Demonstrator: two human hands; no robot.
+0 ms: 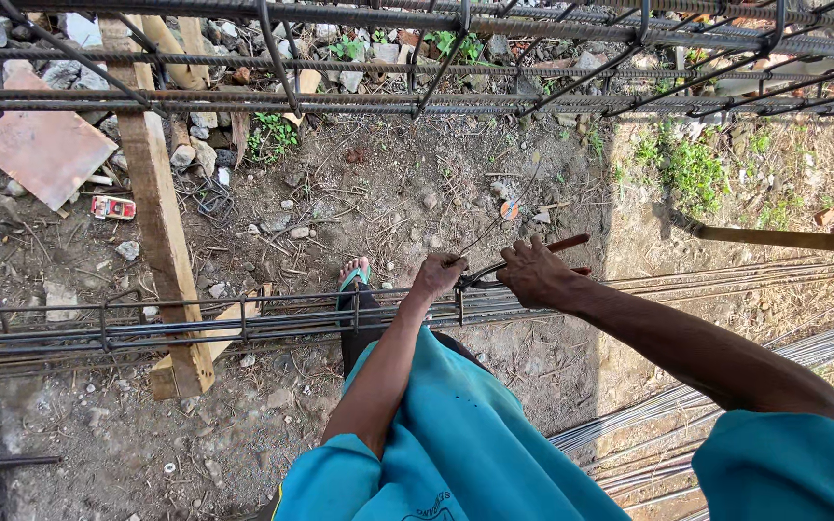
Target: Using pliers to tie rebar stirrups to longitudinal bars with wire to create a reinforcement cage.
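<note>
**a:** so what's going on closest to the camera? all i get is teal fabric.

**b:** yeah, teal shirt and shorts fill the bottom. from there both arms reach up to about 12 o'clock. left hand (435,274) is closed in a fist around thin tie wire (494,224), which runs up and away toward 1 o'clock. right hand (536,273) is clamped over the red-handled pincers (494,273), jaws pointing left at the same spot, just beside the left fist.

**a:** why so bunched up?

**b:** my guess is one hand keeps the wire taut while the other works the tool right at the joint. all of it sits on the long rebar cage (243,318) lying across the frame from 9 to 3 o'clock, where a stirrup crosses the bars. a foot in a green flip-flop (351,275) shows just behind it.

**a:** what holds the cage up?

**b:** a wooden plank (164,232) leaning at 10 o'clock seems to prop it off the dirt. loose straight rods (726,405) are piled at 4 o'clock.

**a:** any packaging?

**b:** one small flat red and white box (113,207) on the ground at 10 o'clock, too small to make out. past it, a pinkish board (41,145), and a second cage (436,58) along the top.
</note>
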